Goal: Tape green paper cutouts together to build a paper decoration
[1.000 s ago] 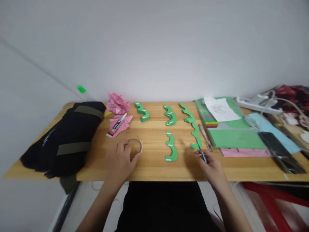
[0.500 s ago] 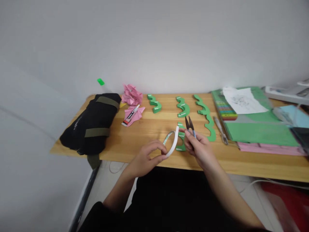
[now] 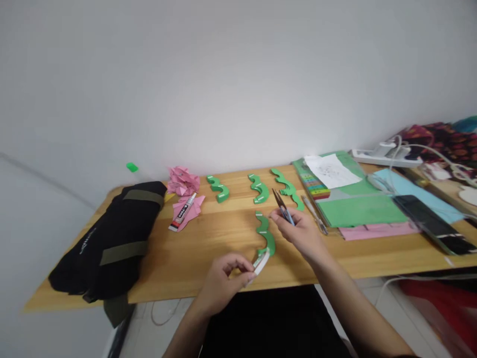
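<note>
My left hand (image 3: 225,282) pinches a roll of white tape (image 3: 262,262) between thumb and fingertips, close to the table's front edge. The tape overlaps the near end of a wavy green paper piece (image 3: 265,232) in the view; whether they touch I cannot tell. Held in my right hand (image 3: 302,232) is a pair of thread snips (image 3: 282,205), its dark blades pointing away from me and slightly apart. The right fingertips hover beside the green piece, which carries small white strips. Farther back lie more wavy green pieces (image 3: 218,188), (image 3: 259,189), (image 3: 285,185), some with white strips.
On the left sit a black bag (image 3: 112,238), crumpled pink paper (image 3: 182,181) and a glue tube (image 3: 182,212). A pen-like tool (image 3: 315,215), green sheets (image 3: 361,211), a phone (image 3: 428,219) and a power strip (image 3: 387,158) occupy the right. A wall stands behind the table.
The view has shifted, bringing more of the right side in. The tape roll has come down towards the near end of the green piece. The snips stay in my right hand.
</note>
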### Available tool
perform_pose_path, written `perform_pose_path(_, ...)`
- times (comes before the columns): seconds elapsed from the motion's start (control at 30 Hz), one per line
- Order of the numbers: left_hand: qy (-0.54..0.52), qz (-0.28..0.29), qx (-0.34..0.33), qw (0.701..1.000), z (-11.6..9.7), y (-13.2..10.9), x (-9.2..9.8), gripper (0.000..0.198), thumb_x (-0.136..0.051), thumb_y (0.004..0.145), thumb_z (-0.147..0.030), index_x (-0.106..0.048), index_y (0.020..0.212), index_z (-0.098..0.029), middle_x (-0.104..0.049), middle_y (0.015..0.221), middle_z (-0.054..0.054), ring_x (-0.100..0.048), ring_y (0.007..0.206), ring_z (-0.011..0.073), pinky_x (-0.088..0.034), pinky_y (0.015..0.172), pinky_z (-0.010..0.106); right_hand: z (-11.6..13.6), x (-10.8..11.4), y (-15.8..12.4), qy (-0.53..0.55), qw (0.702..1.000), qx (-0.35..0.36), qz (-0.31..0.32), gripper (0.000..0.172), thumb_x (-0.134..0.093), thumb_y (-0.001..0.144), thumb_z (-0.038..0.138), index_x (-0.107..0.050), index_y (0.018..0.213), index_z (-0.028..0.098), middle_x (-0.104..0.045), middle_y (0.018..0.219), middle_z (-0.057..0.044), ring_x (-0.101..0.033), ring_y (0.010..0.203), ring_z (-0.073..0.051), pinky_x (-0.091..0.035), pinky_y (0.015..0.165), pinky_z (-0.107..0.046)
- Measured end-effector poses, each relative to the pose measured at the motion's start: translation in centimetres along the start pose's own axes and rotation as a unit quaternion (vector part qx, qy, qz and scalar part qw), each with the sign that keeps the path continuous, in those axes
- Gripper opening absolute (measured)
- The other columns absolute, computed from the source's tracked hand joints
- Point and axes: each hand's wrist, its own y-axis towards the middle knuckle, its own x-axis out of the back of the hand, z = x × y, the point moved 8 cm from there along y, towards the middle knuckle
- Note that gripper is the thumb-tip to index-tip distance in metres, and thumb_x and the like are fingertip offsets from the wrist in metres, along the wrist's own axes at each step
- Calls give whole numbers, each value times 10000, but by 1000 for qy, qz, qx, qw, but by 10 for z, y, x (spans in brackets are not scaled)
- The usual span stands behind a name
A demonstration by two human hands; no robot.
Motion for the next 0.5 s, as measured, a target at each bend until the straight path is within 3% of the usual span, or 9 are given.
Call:
perform_pose_path(0.1,-91,-126,-18,988,4,-5,20,114,-753,694,-235,-673,676,-155,-684,662,23,-618,579,122,-506,554,224,-9,-1,-9,28,1000,-11,2,488,-658,717,656,-599,673,174,-319,452,88,-255,407,-61,-181,397,-231)
perform_pose_path(0.2,-112,-214,-57,969,4,-12,27,117,-761,708,-239,-657,700,-184,-691,735,7,-648,708,128,-538,676,241,-18,-14,-22,19,999,-27,25,533,-613,744,697,-588,636,176,-334,443,73,-270,404,-65,-178,397,-239)
perform_pose_path(0.3,-61,-196,-126,971,-9,-11,13,91,-744,731,-177,-660,699,-190,-693,752,15,-658,774,143,-540,759,270,-23,-39,-35,27,995,-44,84,516,-634,744,675,-568,611,181,-315,466,74,-250,417,-60,-174,400,-238)
perform_pose_path(0.4,27,-146,-212,966,-26,-10,-3,84,-692,787,-119,-663,748,-187,-694,775,24,-664,764,146,-539,757,283,-20,-49,-40,43,994,-37,89,476,-672,738,619,-530,597,186,-333,515,68,-256,447,-59,-187,413,-233)
perform_pose_path(0.5,43,-168,-241,955,-35,-6,4,68,-667,823,-131,-636,822,-191,-672,871,38,-661,865,162,-533,804,302,-12,-49,-42,20,995,-8,98,443,-664,774,545,-478,582,193,-335,537,62,-275,482,-67,-220,442,-232)
